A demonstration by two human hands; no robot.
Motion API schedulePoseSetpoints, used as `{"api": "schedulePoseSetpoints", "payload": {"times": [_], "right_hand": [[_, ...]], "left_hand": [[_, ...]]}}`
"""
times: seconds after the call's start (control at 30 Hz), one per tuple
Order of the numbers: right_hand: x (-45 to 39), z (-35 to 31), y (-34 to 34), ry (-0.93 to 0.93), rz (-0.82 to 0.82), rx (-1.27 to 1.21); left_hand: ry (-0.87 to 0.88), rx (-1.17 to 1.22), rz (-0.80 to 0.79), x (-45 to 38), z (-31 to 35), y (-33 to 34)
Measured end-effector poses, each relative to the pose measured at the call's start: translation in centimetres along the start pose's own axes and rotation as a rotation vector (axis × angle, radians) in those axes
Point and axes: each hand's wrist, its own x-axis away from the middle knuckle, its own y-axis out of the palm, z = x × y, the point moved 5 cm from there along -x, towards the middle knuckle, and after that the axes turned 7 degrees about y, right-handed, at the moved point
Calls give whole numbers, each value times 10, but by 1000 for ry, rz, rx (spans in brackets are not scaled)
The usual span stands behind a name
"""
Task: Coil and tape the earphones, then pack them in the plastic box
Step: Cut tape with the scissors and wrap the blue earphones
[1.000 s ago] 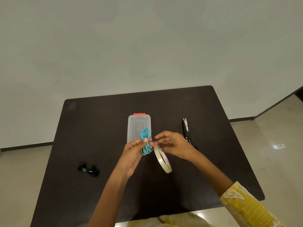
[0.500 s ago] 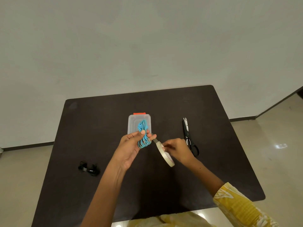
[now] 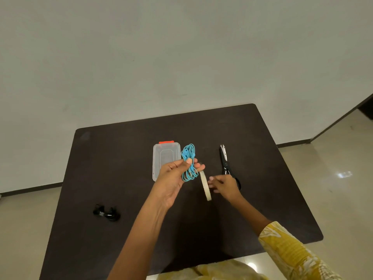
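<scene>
My left hand is raised over the table and pinches the coiled blue earphones between thumb and fingers. A beige tape roll stands on edge just right of that hand, its top end meeting my left fingertips. My right hand is beside the roll with its fingers stretched left, and the fingertips touch the roll's side. The clear plastic box with an orange latch lies shut on the table behind my left hand.
Black scissors lie right of the box, their handles partly hidden behind my right hand. A black pair of earphones lies at the left of the dark table. A wall stands behind the table.
My left hand lifted the blue coil up and to the right, off the box. My right hand slid right along the tape roll toward the scissors' handles and its grip loosened.
</scene>
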Motion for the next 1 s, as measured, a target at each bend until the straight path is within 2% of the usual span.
{"api": "schedulePoseSetpoints", "payload": {"times": [0.17, 0.3, 0.47, 0.57, 0.73, 0.8, 1.0], "right_hand": [[-4, 17, -28, -46, 369, 416], [-6, 28, -25, 86, 376, 687], [-13, 25, -26, 165, 363, 697], [-21, 24, -29, 190, 277, 510], [-13, 19, -30, 325, -70, -375], [1, 13, -33, 328, -197, -631], [46, 8, -41, 193, -610, -895]], "left_hand": [[14, -43, 22, -4, 2, 6], [25, -62, 48, -8, 6, 5], [35, -125, 64, -15, 8, 5], [38, -106, 73, -22, 7, 4], [35, -68, 76, -32, 5, 7], [39, -62, 84, -37, 4, 10], [92, -86, 120, -53, 9, 18]]}}
